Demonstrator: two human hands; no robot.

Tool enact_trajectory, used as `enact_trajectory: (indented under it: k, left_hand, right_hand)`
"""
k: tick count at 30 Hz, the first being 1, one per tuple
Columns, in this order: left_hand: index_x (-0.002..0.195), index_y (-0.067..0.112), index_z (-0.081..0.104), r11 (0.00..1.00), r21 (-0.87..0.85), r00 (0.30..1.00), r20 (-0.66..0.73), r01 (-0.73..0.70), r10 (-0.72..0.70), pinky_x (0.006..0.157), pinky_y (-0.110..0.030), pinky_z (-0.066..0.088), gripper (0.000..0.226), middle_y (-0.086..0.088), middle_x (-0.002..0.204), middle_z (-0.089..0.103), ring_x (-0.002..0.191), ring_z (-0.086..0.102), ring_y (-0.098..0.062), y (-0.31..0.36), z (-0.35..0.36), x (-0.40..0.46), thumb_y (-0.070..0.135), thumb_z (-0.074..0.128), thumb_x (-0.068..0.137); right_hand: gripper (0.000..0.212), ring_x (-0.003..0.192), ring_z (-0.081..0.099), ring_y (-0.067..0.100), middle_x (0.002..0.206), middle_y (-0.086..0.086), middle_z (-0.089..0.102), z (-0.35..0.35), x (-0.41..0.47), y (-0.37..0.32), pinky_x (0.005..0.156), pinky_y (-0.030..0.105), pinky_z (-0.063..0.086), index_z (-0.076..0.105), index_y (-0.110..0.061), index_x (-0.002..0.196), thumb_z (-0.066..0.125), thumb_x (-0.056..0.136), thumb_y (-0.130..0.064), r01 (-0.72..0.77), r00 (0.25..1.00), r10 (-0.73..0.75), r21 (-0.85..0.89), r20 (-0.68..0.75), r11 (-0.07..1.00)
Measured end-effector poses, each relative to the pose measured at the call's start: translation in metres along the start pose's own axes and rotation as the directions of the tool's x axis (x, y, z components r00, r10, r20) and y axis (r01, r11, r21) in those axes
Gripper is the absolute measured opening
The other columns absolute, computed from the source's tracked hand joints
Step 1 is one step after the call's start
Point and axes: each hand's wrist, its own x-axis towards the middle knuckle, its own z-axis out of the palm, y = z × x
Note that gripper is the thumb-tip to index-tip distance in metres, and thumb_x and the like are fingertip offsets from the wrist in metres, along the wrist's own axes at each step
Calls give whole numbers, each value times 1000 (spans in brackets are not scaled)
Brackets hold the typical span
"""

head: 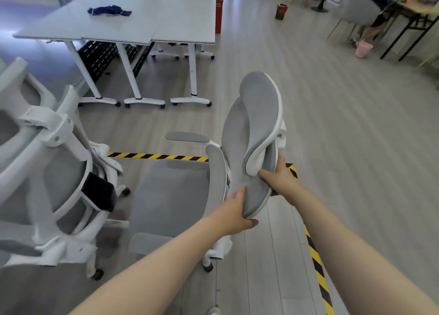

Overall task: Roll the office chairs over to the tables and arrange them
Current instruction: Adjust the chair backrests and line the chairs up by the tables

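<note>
Left hand (234,213) grips chair (240,153) back's near edge; right hand (281,174) grips back beside headrest (262,115). Tables (133,20) far left.

2 grey office chairs: held one (180,191), other at left (47,167); 3 white tables (147,13) pushed together; 1 blue cloth (109,11); 2 hands: left (234,213), right (279,174)

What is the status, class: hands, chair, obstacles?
Left hand and right hand both grip the backrest top of the grey mesh office chair. White-topped tables ahead, not reached. Second grey-and-white chair close at left.
</note>
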Motion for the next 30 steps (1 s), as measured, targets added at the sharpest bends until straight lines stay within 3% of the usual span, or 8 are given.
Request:
enact_trajectory:
  k: [4,8,14,19,30]
  left_hand:
    - [153,24,-9,998,59,1000,-12,-8,9,91,-36,44,97,-4,158,18,120,50,-33,5,9,0,33,62,87]
    - [152,24,-14,997,71,1000,5,3,-3,88,-36,43,98,-3,160,13,116,52,-35,4,13,-6,31,60,89]
    - [152,25,-15,997,79,999,46,-2,-2,93,-38,42,97,-5,162,7,120,50,-37,0,13,-16,28,59,89]
    - [152,27,-15,997,81,999,40,20,-23,94,-38,43,95,-11,159,19,120,51,-35,-2,13,-23,26,57,90]
    - [152,26,-13,999,47,1000,7,27,-28,104,-40,41,92,-4,163,5,128,46,-33,-8,6,-26,27,56,92]
  right_hand:
    - [78,101,60,22,129,3,52,-4,2,8,53,32,59,12,-41,148,61,89,-21,41,998,-41,-2,44,999]
    - [80,106,59,27,133,1,49,-3,1,16,64,45,62,11,-44,147,60,89,-21,83,995,-83,1,50,997]
    - [77,94,58,17,128,1,48,1,-5,26,54,31,58,7,-42,147,56,92,-17,104,993,-104,3,57,995]
    - [82,105,58,27,128,0,45,7,-7,26,72,50,61,3,-42,148,59,92,-18,127,990,-128,20,50,992]
    - [78,103,60,28,134,2,46,14,0,17,58,39,61,7,-45,145,56,91,-18,134,986,-136,27,100,991]
